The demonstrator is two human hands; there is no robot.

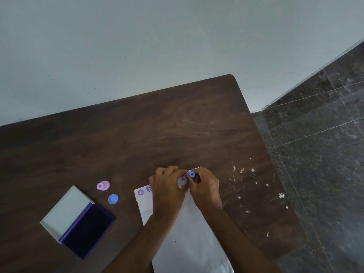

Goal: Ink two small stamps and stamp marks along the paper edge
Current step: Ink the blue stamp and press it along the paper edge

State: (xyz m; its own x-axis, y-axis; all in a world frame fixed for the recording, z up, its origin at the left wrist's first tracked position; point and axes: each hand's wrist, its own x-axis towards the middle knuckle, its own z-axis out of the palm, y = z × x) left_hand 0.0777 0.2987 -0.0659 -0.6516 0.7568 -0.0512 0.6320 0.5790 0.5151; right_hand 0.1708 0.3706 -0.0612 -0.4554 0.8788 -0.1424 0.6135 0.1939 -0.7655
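Table (177,125), dark wood, against pale wall (137,36); speckled floor (325,154) right.

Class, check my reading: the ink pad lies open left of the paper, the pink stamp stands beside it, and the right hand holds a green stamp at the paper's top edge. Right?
One slip: the stamp in the right hand is blue, not green, as the head view shows. The open ink pad, pink stamp and paper are as you said.

Two hands are over the bench (177,125): the left hand (167,191) and the right hand (204,189). There are two small stamps, one pink stamp (103,185) and one blue stamp (191,174), plus one blue cap (113,199). One open ink pad (77,220) and one sheet of paper (189,233) lie there, and three purple marks show on the paper, the first mark (140,192), the second mark (148,188) partly hidden, and the third mark (183,177).
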